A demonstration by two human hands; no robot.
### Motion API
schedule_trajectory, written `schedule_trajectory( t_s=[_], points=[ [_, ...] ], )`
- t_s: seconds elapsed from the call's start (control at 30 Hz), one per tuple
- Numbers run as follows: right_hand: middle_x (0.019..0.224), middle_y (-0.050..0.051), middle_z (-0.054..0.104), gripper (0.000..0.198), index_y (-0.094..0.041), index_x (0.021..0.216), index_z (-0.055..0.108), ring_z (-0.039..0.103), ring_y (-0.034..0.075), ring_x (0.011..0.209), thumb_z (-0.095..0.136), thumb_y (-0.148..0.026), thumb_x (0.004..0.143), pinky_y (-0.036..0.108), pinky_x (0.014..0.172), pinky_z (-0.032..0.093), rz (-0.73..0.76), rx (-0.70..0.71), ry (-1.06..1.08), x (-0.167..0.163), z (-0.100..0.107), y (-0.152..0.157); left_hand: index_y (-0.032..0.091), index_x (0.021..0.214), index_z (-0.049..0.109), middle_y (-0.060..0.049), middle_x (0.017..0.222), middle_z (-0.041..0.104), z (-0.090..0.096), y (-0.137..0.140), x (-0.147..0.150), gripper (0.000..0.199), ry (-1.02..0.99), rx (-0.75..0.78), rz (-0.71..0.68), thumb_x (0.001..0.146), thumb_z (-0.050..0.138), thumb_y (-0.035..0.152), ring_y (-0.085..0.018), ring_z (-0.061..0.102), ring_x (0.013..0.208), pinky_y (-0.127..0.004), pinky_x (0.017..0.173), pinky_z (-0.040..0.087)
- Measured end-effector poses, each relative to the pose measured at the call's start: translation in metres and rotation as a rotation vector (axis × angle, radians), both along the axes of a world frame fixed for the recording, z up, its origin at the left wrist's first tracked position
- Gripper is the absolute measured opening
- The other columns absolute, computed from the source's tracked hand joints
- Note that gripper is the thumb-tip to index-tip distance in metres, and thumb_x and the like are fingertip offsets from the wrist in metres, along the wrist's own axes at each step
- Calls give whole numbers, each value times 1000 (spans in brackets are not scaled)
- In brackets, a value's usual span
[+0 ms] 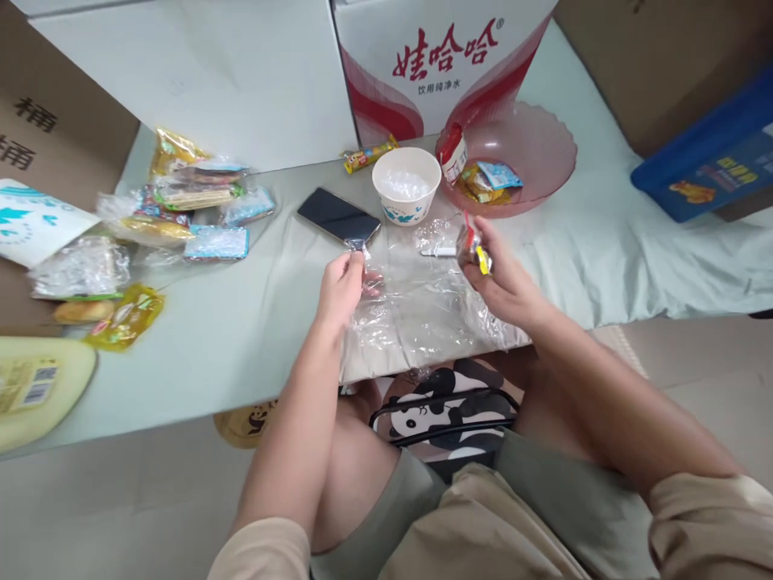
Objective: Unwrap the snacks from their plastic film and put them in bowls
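Observation:
My left hand point(343, 288) is closed in a pinch on the edge of a clear plastic bag point(416, 310), which lies crumpled and spread over the table's front edge. Off to the right, my right hand point(507, 278) grips a small snack packet point(468, 246) with dark, red and yellow parts; the fingers partly cover it. A thin white strip point(440, 252) lies just left of that packet. Beyond my left fingers rests a black phone point(338, 217). Between and behind the hands stands a white paper bowl point(406, 205) with crumpled clear plastic inside.
A pink translucent bowl point(552, 177) holding several snack packets stands at the back right. A yellow snack stick point(369, 155) lies behind the paper bowl. Several wrapped snacks point(199, 193) are piled at left, near a pale yellow bottle point(42, 387). Cartons point(447, 60) line the back.

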State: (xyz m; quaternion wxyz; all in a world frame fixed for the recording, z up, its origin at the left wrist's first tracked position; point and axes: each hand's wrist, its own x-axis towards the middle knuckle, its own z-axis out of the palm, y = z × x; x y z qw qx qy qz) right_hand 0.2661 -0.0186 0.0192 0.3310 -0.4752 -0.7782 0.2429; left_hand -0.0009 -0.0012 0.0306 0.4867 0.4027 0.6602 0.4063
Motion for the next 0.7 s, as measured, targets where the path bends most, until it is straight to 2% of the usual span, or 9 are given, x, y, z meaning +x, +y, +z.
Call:
schedule_trajectory(
  t_s=[0.13,0.2,0.3,0.33,0.4,0.47,0.53,0.6,0.7],
  points=[
    [156,21,49,68,-18,160,29,49,41,143,51,-33,98,70,115,42,-55,102,-309,14,61,45,20,77,53,0,67,68,-4,-4,-1,31,21,37,-82,103,49,36,-10,60,46,-21,46,48],
    [147,23,56,71,-15,159,34,51,46,139,58,-35,95,77,111,38,-98,-12,-555,20,94,81,20,77,53,-1,67,67,-7,-4,-1,30,13,51,-103,102,50,35,-12,64,52,-21,48,50],
    [163,24,39,105,-18,166,22,35,50,151,80,-44,83,79,120,23,-306,-142,-780,26,126,119,21,78,53,-1,68,66,-9,-5,-2,28,0,42,-133,101,50,35,-15,67,60,-23,51,53],
    [165,21,38,105,-23,165,25,33,49,153,83,-46,80,77,123,20,-356,-123,-779,26,128,121,21,78,53,-1,68,66,-8,-5,-2,28,3,37,-142,101,50,36,-15,66,59,-23,52,52],
    [153,13,55,73,-33,152,46,48,44,144,73,-49,87,71,123,31,-322,3,-660,20,119,106,21,76,53,-1,69,69,-7,-5,-2,28,15,40,-156,99,50,37,-14,62,54,-24,50,50],
    [125,10,72,32,-31,124,66,67,35,119,51,-44,99,61,106,53,-88,161,-454,7,91,71,21,73,52,-2,69,70,-6,-3,-3,28,-1,35,-154,97,49,35,-12,57,48,-23,47,44],
    [103,9,76,29,-26,109,70,73,29,100,43,-33,101,51,91,60,159,188,-350,-9,53,31,21,74,52,-2,70,70,-6,-2,-4,24,-62,8,-143,94,47,33,-12,54,46,-23,45,39],
    [109,9,77,30,-24,112,70,72,27,106,43,-23,99,49,94,60,329,189,-301,-23,16,-3,22,84,54,-2,72,70,-5,-3,-6,14,-118,-25,-124,91,47,31,-11,52,45,-23,44,35],
    [132,12,72,38,-21,127,67,65,30,128,46,-15,95,55,107,52,315,183,-277,-35,-20,-29,25,103,55,0,84,69,-2,-6,-14,17,-1,36,-28,86,56,27,-11,54,52,-24,49,38]
  ],
)
